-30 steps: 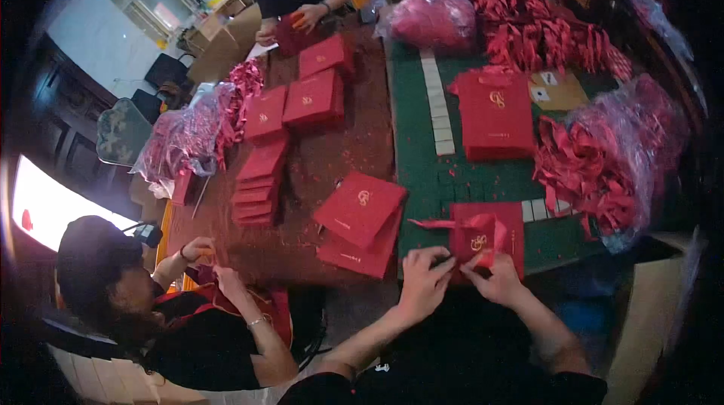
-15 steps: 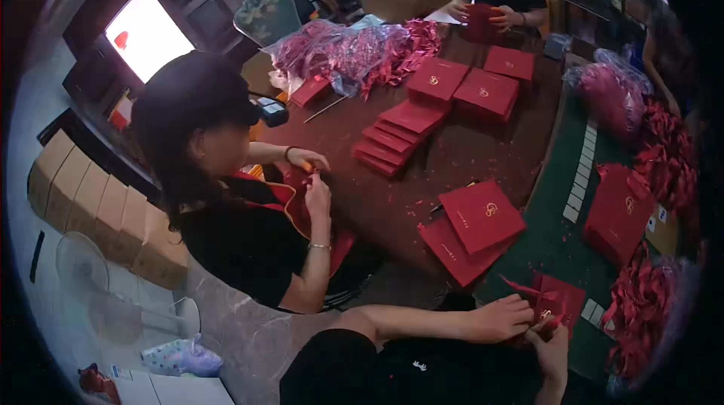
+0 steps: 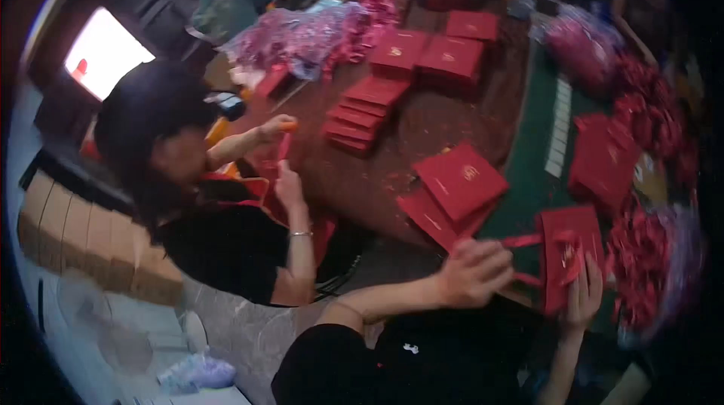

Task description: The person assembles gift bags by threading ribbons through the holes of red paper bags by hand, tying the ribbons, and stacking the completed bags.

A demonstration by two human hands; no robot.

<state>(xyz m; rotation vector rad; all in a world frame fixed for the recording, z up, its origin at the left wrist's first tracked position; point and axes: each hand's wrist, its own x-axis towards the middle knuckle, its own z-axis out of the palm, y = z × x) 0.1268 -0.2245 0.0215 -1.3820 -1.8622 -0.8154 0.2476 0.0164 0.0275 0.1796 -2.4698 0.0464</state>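
The left hand (image 3: 477, 273) is curling nearly closed beside a narrow red ribbon (image 3: 523, 240); whether it is gripping any, I can't tell. The right hand (image 3: 585, 292), fingers extended, is touching the flat red gold-printed packet (image 3: 556, 258) lying on the green tabletop (image 3: 534, 137).

A hand could pass between the red stack (image 3: 366, 113) and overlapping bags (image 3: 466, 181), over what seem scraps (image 3: 394, 177).

Left hand (image 3: 475, 273) drawn back, off red bag (image 3: 556, 284)
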